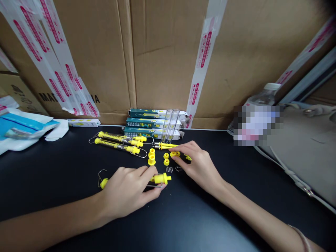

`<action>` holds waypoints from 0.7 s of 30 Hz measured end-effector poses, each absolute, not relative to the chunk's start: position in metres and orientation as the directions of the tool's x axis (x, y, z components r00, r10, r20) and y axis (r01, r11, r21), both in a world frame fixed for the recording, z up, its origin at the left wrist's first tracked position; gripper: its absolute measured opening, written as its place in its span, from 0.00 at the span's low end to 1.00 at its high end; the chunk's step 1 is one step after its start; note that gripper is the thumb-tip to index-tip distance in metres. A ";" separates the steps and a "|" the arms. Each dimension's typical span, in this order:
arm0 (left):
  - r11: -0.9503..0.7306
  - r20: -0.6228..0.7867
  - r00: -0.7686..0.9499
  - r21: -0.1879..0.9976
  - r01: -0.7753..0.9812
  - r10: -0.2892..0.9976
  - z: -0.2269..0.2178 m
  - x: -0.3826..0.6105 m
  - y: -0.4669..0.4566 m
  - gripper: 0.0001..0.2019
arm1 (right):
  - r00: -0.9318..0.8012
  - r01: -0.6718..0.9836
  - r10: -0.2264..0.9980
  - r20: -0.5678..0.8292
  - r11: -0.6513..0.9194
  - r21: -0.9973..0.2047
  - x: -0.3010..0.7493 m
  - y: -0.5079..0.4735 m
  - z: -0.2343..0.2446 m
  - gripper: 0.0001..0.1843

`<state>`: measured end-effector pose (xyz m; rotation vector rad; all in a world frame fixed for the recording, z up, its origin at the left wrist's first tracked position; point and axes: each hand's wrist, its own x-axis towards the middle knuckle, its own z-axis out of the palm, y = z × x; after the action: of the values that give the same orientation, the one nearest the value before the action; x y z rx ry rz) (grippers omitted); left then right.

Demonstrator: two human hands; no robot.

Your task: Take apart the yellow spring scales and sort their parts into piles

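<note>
My left hand (131,187) is closed round a tubular spring scale (160,179) lying low over the table. Its yellow cap end and a bent wire stick out to the right, and a wire hook (101,177) shows on the left. The palm hides the middle of the tube. My right hand (198,161) pinches a small yellow cap (173,154) between thumb and forefinger, among other loose caps. Left of these stand two larger yellow caps (151,160) and two small yellow rings (166,158). Small clear pieces (169,169) and a wire hook (178,168) lie nearer me.
Several spring scales (118,141) lie behind my left hand. Green boxes (144,123) bear clear tubes (173,126); yellow rods (166,145) lie in front. Cardboard (162,63) walls the back. A bottle (262,96) and grey bag (307,140) stand right, a plastic package (31,122) left.
</note>
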<state>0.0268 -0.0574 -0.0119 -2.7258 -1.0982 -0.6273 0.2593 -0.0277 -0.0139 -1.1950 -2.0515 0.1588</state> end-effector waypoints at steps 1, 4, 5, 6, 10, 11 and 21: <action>-0.726 0.431 0.647 0.028 0.688 0.629 -0.012 0.027 -0.057 0.09 | -0.285 0.703 0.797 0.533 0.552 -0.449 0.259 -0.028 -0.015 0.13; -0.726 0.438 0.646 0.023 0.687 0.625 -0.012 0.027 -0.057 0.09 | -0.281 0.711 0.810 0.515 0.536 -0.455 0.256 -0.028 -0.016 0.17; -0.726 0.440 0.646 0.021 0.688 0.625 -0.012 0.027 -0.057 0.09 | -0.284 0.713 0.813 0.509 0.534 -0.454 0.256 -0.029 -0.017 0.17; -0.726 0.439 0.646 0.019 0.688 0.624 -0.012 0.027 -0.057 0.09 | -0.287 0.715 0.815 0.504 0.532 -0.453 0.255 -0.028 -0.017 0.17; -0.721 0.429 0.645 0.021 0.693 0.632 -0.012 0.028 -0.056 0.09 | -0.290 0.724 0.817 0.499 0.528 -0.443 0.254 -0.028 -0.017 0.16; -0.719 0.425 0.645 0.021 0.694 0.635 -0.012 0.028 -0.056 0.09 | -0.288 0.728 0.817 0.500 0.526 -0.440 0.254 -0.029 -0.016 0.15; -0.717 0.414 0.642 0.039 0.696 0.646 -0.011 0.028 -0.059 0.09 | -0.314 0.734 0.816 0.485 0.533 -0.421 0.254 -0.029 -0.016 0.12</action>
<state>0.0280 -0.0587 -0.0108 -2.7332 -1.1221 -0.6151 0.2542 -0.0288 -0.0159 -1.2499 -2.1079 0.1589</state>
